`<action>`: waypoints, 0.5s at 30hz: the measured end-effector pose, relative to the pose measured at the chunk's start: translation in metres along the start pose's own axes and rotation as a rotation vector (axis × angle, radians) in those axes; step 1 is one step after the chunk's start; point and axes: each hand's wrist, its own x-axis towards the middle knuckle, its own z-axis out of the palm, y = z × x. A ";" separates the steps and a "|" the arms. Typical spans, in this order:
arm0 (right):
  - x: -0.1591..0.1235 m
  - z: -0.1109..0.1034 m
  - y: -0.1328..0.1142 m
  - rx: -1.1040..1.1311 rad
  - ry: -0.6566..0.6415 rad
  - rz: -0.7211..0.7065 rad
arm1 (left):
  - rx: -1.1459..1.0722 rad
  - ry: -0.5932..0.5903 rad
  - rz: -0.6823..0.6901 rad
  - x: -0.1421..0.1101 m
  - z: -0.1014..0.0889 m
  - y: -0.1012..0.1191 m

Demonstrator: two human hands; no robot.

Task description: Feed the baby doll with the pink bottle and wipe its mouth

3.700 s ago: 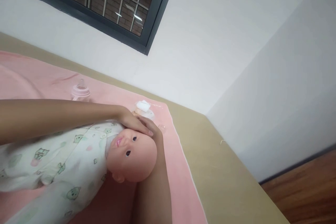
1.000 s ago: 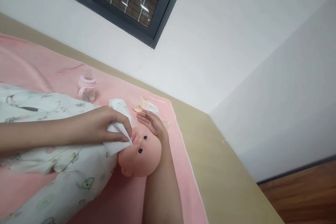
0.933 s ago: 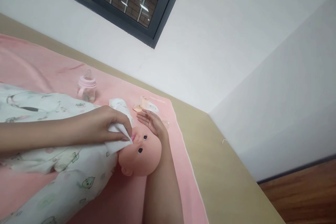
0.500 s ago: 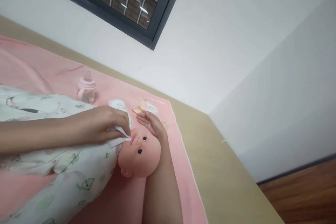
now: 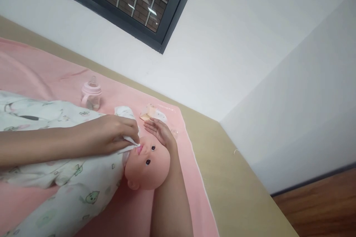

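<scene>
A bald baby doll (image 5: 155, 166) lies on its back in white clothing with green animal prints (image 5: 91, 181). My left hand (image 5: 116, 133) reaches in from the left, its fingers pinched on a folded white cloth (image 5: 128, 144). One corner of that cloth touches the edge of the doll's pink lips. Coming up from the bottom, my right forearm lies beside and partly under the doll's head. My right hand (image 5: 160, 130) rests past the head, palm turned up and fingers stretched, holding nothing. Its fingertips are close to a small yellowish and white item (image 5: 151, 112).
A pink baby bottle (image 5: 92, 94) with handles stands on the pink blanket (image 5: 65, 76). A small clear object (image 5: 174, 132) lies behind my right wrist. The tan table (image 5: 222, 170) meets a white wall, with a dark-framed window (image 5: 164, 37) above.
My left hand has shifted slightly at the doll's mouth, moving the cloth's tip a little, and less of the cloth hangs below the fingers. My right hand stays in place.
</scene>
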 end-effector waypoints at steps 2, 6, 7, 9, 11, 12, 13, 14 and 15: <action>-0.001 0.001 0.000 0.001 0.002 0.000 | 0.005 -0.001 -0.002 0.000 0.000 0.001; -0.002 0.003 -0.001 0.001 0.014 0.002 | 0.007 -0.004 -0.004 0.000 0.000 0.002; -0.002 0.003 -0.002 0.002 0.015 0.001 | 0.007 -0.001 -0.001 0.001 0.000 0.002; -0.002 0.003 -0.002 0.005 0.015 0.000 | -0.001 0.005 0.015 0.001 0.002 0.001; -0.001 0.003 -0.001 0.007 0.015 0.002 | -0.011 0.009 0.038 0.002 0.004 -0.001; 0.000 0.002 -0.001 0.006 0.015 0.001 | -0.012 0.008 0.049 0.003 0.005 -0.002; 0.000 0.002 -0.001 0.005 0.014 -0.001 | -0.011 0.007 0.057 0.003 0.006 -0.003; 0.000 0.002 -0.001 0.004 0.011 -0.003 | -0.009 0.007 0.064 0.003 0.006 -0.003; 0.000 0.002 0.000 0.003 0.010 -0.006 | -0.007 0.007 0.068 0.004 0.006 -0.003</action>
